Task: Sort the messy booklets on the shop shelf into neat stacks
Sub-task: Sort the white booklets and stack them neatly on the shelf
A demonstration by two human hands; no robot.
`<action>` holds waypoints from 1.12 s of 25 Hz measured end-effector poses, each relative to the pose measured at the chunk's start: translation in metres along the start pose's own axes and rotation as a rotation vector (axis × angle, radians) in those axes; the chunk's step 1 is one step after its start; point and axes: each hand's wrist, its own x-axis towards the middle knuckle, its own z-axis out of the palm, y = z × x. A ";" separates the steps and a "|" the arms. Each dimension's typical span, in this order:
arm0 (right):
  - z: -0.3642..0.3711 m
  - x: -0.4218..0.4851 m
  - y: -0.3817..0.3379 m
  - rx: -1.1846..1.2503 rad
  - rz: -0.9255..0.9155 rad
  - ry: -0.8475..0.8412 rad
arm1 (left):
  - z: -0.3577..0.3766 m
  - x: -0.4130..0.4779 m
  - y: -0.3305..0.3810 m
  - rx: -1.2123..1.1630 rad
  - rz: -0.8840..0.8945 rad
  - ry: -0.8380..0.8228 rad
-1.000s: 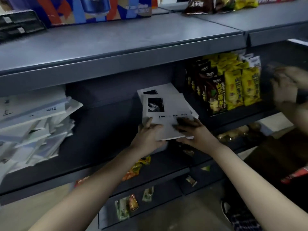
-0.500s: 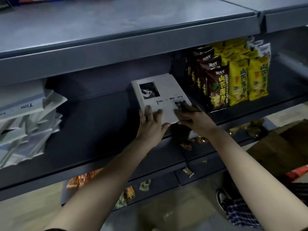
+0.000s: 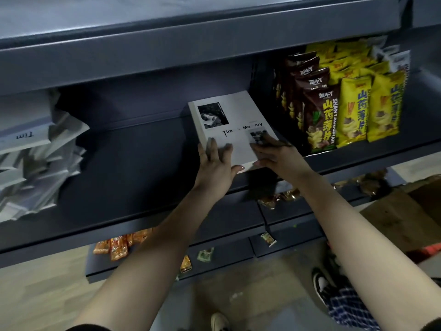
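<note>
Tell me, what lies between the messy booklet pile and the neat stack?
Nothing: the head view shows only bare dark shelf between the messy pile and the neat stack.

Matt painted-metal shelf [image 3: 133, 163]; matt paper booklet stack [image 3: 229, 125] and heap [image 3: 35, 158] at its left end; glossy plastic snack bags [image 3: 353, 108] at its right end.

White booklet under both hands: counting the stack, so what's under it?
Only the aligned side edges of a white booklet stack on the dark grey metal shelf; lower covers are hidden.
</note>
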 end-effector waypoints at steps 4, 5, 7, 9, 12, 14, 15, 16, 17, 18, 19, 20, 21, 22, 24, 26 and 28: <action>-0.003 0.003 -0.002 0.041 0.004 0.021 | 0.004 0.002 -0.005 -0.095 -0.011 0.010; -0.003 0.002 -0.001 0.050 0.012 0.037 | 0.005 0.003 -0.005 -0.100 -0.018 0.002; 0.000 -0.001 -0.001 0.059 0.017 0.060 | 0.006 0.004 -0.007 -0.152 -0.056 -0.019; 0.007 -0.004 -0.001 0.051 0.001 0.093 | 0.005 0.005 -0.011 -0.291 -0.096 -0.055; 0.010 -0.009 -0.002 0.071 0.018 0.091 | 0.004 0.002 -0.013 -0.445 -0.125 -0.047; 0.007 -0.010 -0.003 0.022 0.039 0.057 | 0.006 0.000 -0.011 -0.469 -0.146 -0.027; 0.005 -0.010 -0.005 -0.051 0.059 0.023 | 0.005 0.000 -0.011 -0.466 -0.158 -0.035; 0.003 -0.009 -0.007 -0.147 0.084 -0.022 | 0.004 0.001 -0.012 -0.450 -0.167 -0.047; 0.002 -0.009 -0.011 -0.238 0.110 -0.069 | 0.001 0.001 -0.013 -0.423 -0.168 -0.057; 0.002 -0.008 -0.016 -0.302 0.126 -0.099 | -0.003 0.003 -0.013 -0.384 -0.161 -0.065; 0.006 -0.009 -0.024 -0.335 0.121 -0.100 | -0.007 0.003 -0.014 -0.332 -0.146 -0.071; 0.013 -0.010 -0.033 -0.326 0.098 -0.071 | -0.011 0.002 -0.015 -0.263 -0.118 -0.073; 0.020 -0.011 -0.045 -0.289 0.065 -0.018 | -0.015 -0.001 -0.018 -0.192 -0.080 -0.068; 0.027 -0.012 -0.057 -0.247 0.032 0.038 | -0.019 -0.006 -0.023 -0.133 -0.046 -0.048; 0.041 -0.010 -0.078 -0.191 -0.021 0.111 | -0.025 -0.024 -0.039 -0.063 -0.021 0.033; 0.047 -0.001 -0.097 -0.154 -0.068 0.152 | -0.033 -0.043 -0.058 -0.049 -0.026 0.157; 0.054 0.016 -0.124 -0.103 -0.113 0.165 | -0.046 -0.064 -0.079 -0.060 -0.052 0.291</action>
